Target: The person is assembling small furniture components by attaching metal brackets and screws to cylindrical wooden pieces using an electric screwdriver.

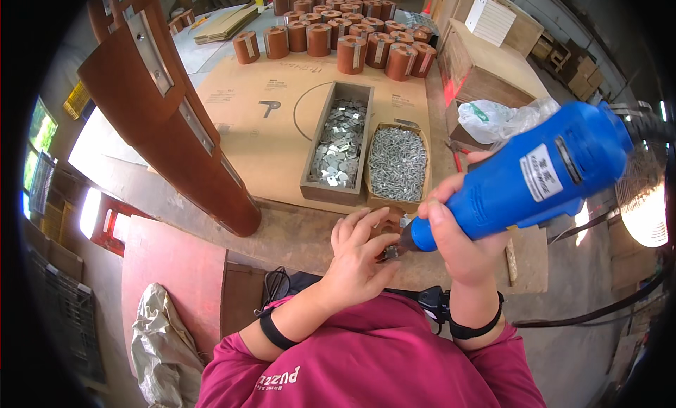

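My right hand (465,249) is wrapped round a blue power screwdriver (521,176), its nose pointing left and down toward my other hand. At the bench's near edge my left hand (362,256) curls its fingers over a small reddish-brown piece (389,228), mostly hidden behind them. A bit of shiny metal (391,252) shows there, by the screwdriver's tip; whether the tip touches it I cannot tell. Just beyond my hands stand a long grey box (308,172) of flat metal plates (338,151) and a cardboard box (370,197) full of screws (398,161).
Many reddish-brown cylinders with metal strips (318,38) stand at the back. A tall stack of similar curved pieces (165,105) leans at the left. Red-handled pliers (456,154) and a plastic bag (489,119) lie on the right. A cable (598,313) runs at lower right.
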Demonstrator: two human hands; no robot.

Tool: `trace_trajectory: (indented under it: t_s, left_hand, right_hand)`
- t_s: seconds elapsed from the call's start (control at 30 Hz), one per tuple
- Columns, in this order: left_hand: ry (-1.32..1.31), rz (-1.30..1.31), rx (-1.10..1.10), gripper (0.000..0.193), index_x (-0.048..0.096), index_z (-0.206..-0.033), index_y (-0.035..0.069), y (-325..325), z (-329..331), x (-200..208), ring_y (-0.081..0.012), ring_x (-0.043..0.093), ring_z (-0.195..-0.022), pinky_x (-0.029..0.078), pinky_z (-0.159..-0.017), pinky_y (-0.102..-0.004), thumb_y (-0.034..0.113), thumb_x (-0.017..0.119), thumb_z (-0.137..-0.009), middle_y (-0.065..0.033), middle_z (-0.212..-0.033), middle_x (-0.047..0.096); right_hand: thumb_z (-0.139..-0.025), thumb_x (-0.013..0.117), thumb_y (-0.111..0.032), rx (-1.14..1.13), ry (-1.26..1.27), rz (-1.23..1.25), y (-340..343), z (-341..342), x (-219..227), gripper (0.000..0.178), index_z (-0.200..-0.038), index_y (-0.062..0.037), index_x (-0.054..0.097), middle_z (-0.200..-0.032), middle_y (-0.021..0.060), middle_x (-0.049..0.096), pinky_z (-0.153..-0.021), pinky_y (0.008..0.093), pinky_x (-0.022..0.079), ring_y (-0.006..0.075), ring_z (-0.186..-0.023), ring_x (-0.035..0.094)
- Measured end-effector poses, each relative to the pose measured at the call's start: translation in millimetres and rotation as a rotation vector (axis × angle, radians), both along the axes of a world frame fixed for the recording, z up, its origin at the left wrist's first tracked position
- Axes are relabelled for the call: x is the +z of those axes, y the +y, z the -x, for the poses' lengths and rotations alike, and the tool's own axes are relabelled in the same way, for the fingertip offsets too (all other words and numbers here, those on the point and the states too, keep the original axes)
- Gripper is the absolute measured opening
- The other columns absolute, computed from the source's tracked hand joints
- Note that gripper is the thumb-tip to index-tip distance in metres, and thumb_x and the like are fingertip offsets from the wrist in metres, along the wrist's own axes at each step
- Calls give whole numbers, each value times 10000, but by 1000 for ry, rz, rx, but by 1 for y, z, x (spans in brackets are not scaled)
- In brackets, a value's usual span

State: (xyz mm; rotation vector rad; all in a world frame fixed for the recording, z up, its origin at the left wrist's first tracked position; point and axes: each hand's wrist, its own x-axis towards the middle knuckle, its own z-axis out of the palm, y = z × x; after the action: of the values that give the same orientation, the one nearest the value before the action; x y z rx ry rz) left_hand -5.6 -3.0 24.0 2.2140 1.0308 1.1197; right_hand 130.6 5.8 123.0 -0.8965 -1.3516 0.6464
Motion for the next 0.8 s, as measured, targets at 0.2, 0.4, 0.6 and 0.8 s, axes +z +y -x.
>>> trace_trajectory:
  t_s: [0.2,0.4,0.6,0.8]
  left_hand:
    - [13,-22,125,544,541,-988,106,7,-8,-9,-407,304,-1161,215,-936,-521,282,771,-527,-203,-1259,356]
    - [55,-60,161,512,537,-889,98,12,-10,-20,-421,306,-1165,230,-925,-535,285,797,-491,-211,-1243,370]
    - [40,-42,130,458,520,-824,78,14,-10,-24,-416,379,-1104,262,-905,-528,277,791,-513,-213,-1219,388]
    - [9,17,80,453,511,-832,71,16,-10,-27,-405,431,-1036,307,-878,-495,273,785,-534,-215,-1190,396]
  right_hand:
    - [-688,560,102,111,78,-5,13,15,2,492,-1127,7,358,-764,79,530,-587,269,480,136,-635,559]
    - [-675,569,99,126,28,-34,22,16,-3,418,-1055,23,413,-747,81,538,-564,269,477,139,-622,559]
    - [-684,570,68,142,42,5,23,17,-1,372,-1023,22,423,-719,84,544,-555,259,471,133,-607,558]
    - [-682,566,59,144,33,-13,25,16,-2,340,-993,22,434,-709,82,554,-550,251,467,124,-603,556]
